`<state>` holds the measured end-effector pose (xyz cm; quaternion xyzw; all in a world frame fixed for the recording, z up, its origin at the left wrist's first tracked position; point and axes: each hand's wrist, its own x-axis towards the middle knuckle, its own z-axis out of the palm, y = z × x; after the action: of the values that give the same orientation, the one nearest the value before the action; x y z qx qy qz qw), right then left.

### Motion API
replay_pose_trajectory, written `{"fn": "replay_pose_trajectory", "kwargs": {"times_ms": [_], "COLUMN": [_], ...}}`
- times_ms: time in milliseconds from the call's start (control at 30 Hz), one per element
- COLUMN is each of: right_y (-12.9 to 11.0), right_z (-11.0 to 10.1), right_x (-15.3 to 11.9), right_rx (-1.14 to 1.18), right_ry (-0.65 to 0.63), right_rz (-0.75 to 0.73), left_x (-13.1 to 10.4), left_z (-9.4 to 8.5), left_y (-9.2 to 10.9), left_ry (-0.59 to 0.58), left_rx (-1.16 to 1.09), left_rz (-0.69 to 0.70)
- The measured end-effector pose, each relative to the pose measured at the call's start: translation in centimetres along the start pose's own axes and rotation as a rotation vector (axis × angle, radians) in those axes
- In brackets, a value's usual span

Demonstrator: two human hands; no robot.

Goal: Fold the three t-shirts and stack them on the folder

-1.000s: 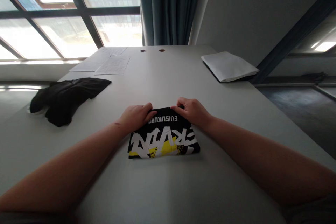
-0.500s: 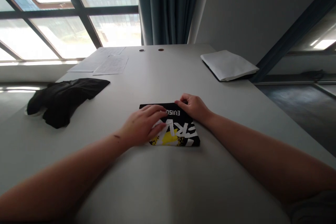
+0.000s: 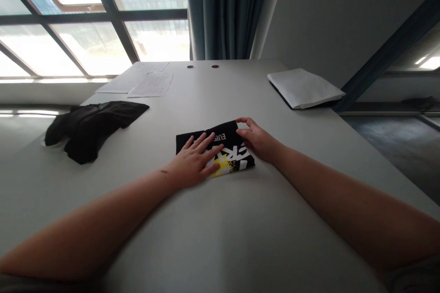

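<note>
A folded black shirt point(image 3: 237, 145) with white lettering and a yellow print lies on the white table in front of me. It sits at a slight slant, its right end farther away than its left. My left hand point(image 3: 195, 160) rests flat on its left part, fingers spread, covering some of the print. At the shirt's right edge is my right hand point(image 3: 256, 139). Its thumb and index finger are apart and touch the edge near the far corner; the other fingers are partly hidden.
A crumpled black garment point(image 3: 92, 126) lies on the left of the table point(image 3: 213, 229). Paper sheets point(image 3: 151, 84) are at the far left. A folded white cloth point(image 3: 305, 87) with a dark underside lies at the far right. Two round holes pierce the far end, before a blue curtain point(image 3: 227, 13).
The shirt has turned, its right end shifting away from me. My left hand has spread its fingers flat on it. The right hand has moved slightly away and loosened its thumb and fingers.
</note>
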<state>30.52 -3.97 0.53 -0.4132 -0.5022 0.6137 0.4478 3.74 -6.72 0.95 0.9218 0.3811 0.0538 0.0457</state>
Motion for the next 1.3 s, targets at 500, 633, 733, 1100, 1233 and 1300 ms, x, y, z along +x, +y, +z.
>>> {"fn": "replay_pose_trajectory", "kwargs": {"times_ms": [500,633,733,1100,1233,1300], "right_y": [1.1,0.0,-1.1,-0.4,-0.5,-0.4], "right_z": [-1.1,-0.6,0.1,0.8,0.8,0.8], "right_x": [0.7,0.0,-0.8,-1.0,-1.2,-1.1], "right_rx": [-0.269,-0.207,-0.189,-0.282,-0.331,-0.328], "right_ry": [-0.195,-0.207,-0.332,-0.26,-0.184,-0.163], "right_rz": [0.045,0.049,0.118,0.043,-0.006,-0.018], "left_x": [1.6,1.9,2.0,1.6,1.5,1.4], "left_z": [-0.5,-0.4,-0.2,0.4,0.4,0.4], "left_y": [-4.2,-6.2,-7.2,-9.6,-11.2,-12.0], "left_ry": [-0.05,-0.039,-0.021,-0.029,-0.023,-0.012], "left_rx": [-0.026,-0.083,-0.089,0.072,0.089,0.09], "left_rz": [-0.43,-0.492,-0.562,-0.47,-0.519,-0.541]}}
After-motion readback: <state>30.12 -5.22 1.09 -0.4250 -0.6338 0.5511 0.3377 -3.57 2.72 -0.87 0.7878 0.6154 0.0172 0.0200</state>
